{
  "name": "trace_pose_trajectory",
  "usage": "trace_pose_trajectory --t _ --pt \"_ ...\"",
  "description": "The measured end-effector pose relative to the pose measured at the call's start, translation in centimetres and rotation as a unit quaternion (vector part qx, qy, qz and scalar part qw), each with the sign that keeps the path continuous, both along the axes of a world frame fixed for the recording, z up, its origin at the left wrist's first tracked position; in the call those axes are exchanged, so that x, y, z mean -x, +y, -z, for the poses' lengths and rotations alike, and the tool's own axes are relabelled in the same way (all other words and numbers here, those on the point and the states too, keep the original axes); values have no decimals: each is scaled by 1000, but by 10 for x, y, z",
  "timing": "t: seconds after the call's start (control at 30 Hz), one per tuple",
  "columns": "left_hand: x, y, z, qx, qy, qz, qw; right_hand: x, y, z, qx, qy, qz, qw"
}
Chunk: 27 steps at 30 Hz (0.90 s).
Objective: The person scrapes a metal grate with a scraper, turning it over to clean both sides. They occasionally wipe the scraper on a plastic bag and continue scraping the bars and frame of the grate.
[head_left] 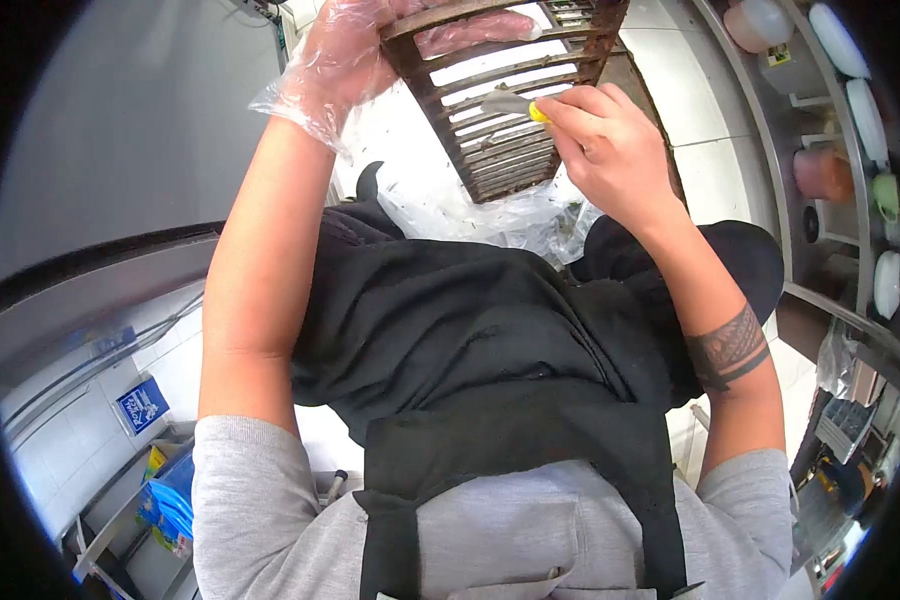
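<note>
A grimy brown metal grille (600, 45) with many slats stands tilted in front of my knees. My left hand (350, 60), inside a loose clear plastic glove, is closed round its upper left end, with some fingers reaching behind the top slats. In my bare right hand (615, 150) is a small scraper (538, 112) with a yellow handle, pinched between thumb and fingers. Its grey blade points left and overlaps the middle slats in this view. Crumpled clear plastic (510, 225) lies under the grille's lower end, with dark specks of dirt nearby.
A grey metal surface (130, 130) rises close on my left. To the right, a metal shelf unit (770, 130) holds several containers and a pinkish-orange tub (820, 175). White floor tiles (710, 100) show beyond the grille. Blue plastic (175, 495) lies at lower left.
</note>
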<state>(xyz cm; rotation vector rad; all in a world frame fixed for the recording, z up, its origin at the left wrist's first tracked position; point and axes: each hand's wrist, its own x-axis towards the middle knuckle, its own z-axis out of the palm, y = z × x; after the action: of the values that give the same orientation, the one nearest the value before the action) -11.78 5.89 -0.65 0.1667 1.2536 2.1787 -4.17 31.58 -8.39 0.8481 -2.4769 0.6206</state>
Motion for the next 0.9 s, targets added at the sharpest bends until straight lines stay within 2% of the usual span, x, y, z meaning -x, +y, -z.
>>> trace_pose_trajectory --t 0.13,0.4,0.47,0.6,0.67,0.73,0.8,0.9 --pt "-5 -3 5 -24 -23 -13 999 5 -5 0 3 11 41 999" --pt "-17 8 -13 -5 -46 -25 999 -11 20 -24 53 -51 23 997" --pt "-22 9 -17 33 -18 -31 999 -13 26 -26 66 -148 51 985" --pt "-22 8 -14 75 57 -3 996 -19 20 -31 108 -186 43 976" --pt "-8 1 3 -11 87 39 995 -20 12 -12 277 -339 36 898" --pt "0 1 8 -12 76 40 996 -19 -4 -17 298 -334 7 894" --pt "8 -2 13 -12 59 36 998 -16 -19 -26 239 -280 15 930" --pt "20 -6 16 -31 12 11 999 -2 -38 -18 274 -268 16 923"
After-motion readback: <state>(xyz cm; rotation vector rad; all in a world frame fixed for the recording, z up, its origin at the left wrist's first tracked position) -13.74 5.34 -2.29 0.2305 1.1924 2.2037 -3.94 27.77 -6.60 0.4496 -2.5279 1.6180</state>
